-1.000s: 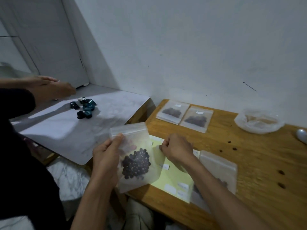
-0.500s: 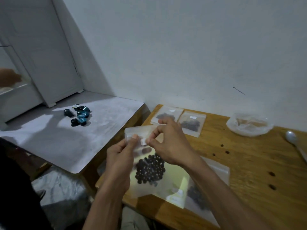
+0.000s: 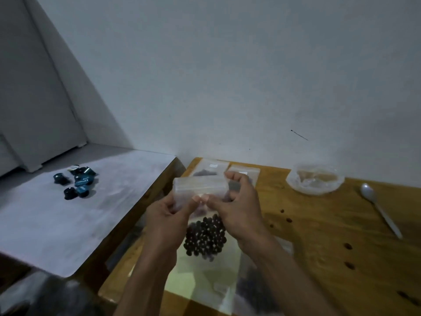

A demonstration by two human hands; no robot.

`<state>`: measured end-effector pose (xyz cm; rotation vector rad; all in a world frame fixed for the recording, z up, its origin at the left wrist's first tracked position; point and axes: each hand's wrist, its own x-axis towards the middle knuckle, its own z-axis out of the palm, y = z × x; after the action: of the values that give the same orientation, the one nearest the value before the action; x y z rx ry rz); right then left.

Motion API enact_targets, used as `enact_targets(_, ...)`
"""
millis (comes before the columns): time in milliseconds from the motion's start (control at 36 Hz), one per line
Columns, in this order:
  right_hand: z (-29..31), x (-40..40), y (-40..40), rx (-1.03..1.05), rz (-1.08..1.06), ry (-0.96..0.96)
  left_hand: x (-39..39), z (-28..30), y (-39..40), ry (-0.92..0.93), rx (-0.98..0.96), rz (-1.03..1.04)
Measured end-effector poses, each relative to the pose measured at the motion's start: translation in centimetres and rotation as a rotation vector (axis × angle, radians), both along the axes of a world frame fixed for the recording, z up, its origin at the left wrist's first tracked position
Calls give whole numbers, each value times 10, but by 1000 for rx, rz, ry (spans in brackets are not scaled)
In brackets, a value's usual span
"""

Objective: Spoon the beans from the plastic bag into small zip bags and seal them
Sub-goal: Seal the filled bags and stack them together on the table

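Left hand and right hand pinch zip bag top, beans inside; sealing underway. Two filled bags at table back edge. Plastic bag looks nearly empty.

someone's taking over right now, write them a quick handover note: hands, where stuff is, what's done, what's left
Left hand and right hand both pinch the top of the held zip bag, thumbs meeting at the strip; beans sit in its lower part. Whether it is fully sealed cannot be told.
Two filled bags lie flat at the table's far edge, another filled bag lies near the front on a yellow sheet.
The plastic bag and spoon rest to the right; loose beans are scattered on the table.
Left: finish pressing the seal, set the bag down, gather the strays.
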<state>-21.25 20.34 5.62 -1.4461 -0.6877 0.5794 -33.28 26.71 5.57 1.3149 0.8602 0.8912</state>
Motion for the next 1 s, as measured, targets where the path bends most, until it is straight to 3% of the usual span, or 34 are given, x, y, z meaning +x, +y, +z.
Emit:
enact_targets(139, -9, 34, -1, -24, -127, -31, 40, -10, 17, 70, 44, -64)
enact_targets(306, -19, 70, -7, -197, -51, -123, 98, -15, 44, 97, 112, -68)
enact_targets(639, -44, 149, 64, -270, -347, -136, 177, -37, 94, 549, 552, -134)
enact_targets(889, -69, 155, 77, -641, -375, -465, 194, -54, 100, 751, 690, -171)
enact_targets(1000, -69, 156, 70, -673, -351, -516, 193, -56, 95, 752, 722, -146)
